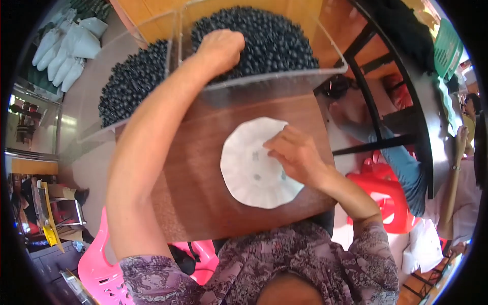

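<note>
Right hand [292, 152]: thumb and fingertips drawn together, poised over the right side of a white, wavy-rimmed dish [244, 168]; cannot tell whether anything is pinched between them. Small greyish spots show on the dish's inner face, left of and below these fingertips. Left hand [222, 50]: well ahead and to the left of that grip, back uppermost, fingers curled down at the small black balls [269, 43] in the right compartment of a clear bin [284, 77]; fingertips hidden, so closure unclear. More balls fill the left compartment, beside the left wrist. Brown table [190, 193] under the dish.
</note>
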A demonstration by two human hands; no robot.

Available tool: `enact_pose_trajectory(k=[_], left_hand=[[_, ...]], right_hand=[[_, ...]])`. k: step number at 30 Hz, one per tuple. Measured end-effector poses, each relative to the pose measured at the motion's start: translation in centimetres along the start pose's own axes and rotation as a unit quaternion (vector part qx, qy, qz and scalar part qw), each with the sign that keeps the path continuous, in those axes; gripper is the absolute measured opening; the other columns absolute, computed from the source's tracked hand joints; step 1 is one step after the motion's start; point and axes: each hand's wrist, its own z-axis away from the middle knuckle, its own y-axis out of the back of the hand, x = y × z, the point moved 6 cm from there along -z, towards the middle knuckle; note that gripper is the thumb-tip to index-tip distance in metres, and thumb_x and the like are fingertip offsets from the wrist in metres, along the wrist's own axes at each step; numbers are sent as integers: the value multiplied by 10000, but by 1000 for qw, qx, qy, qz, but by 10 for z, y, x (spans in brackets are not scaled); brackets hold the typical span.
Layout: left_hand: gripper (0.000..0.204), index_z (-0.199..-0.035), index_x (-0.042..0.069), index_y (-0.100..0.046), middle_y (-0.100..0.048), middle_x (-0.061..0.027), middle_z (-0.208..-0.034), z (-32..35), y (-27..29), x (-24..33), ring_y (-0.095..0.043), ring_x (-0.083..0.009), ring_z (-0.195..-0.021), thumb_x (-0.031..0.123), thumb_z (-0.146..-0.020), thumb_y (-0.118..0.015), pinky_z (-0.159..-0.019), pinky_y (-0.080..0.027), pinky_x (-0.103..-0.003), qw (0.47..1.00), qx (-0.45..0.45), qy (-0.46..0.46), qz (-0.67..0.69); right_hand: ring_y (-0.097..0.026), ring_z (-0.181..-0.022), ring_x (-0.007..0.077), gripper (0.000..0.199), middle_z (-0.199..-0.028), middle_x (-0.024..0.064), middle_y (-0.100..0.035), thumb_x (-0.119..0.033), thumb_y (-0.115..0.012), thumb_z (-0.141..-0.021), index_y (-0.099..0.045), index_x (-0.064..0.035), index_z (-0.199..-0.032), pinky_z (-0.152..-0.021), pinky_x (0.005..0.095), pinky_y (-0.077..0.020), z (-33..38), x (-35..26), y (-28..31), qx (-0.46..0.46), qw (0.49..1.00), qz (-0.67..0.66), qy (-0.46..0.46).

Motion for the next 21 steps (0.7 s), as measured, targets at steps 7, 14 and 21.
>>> enact_pose_trajectory(k=[7,14,21], left_hand=[[184,-753,27,-681,-628,-239,-816,-1,-8,-7,-623,-358,-826,180,-652,-688,-717,-509,-423,979,50,-174,90],[140,-722,8,-662,-616,-239,-782,-15,-28,-5,-608,-394,-794,110,-634,-622,-684,-499,-434,992,-76,19,-102],[153,-743,14,-660,-621,-206,-736,43,68,9,-631,-330,-737,147,-673,-629,-656,-478,-413,982,129,38,131]], right_hand=[[-547,-712,291,192,-712,112,-575,55,-651,-638,-611,-14,-812,-603,372,-444,4,10,10,-2,999,-27,-42],[-549,-705,264,174,-708,98,-577,47,-660,-637,-614,-6,-796,-606,356,-441,13,6,-10,-31,999,-14,-32],[-515,-690,259,206,-685,83,-537,-16,-712,-597,-582,-31,-758,-586,357,-427,30,-15,-41,-114,993,23,-21]])
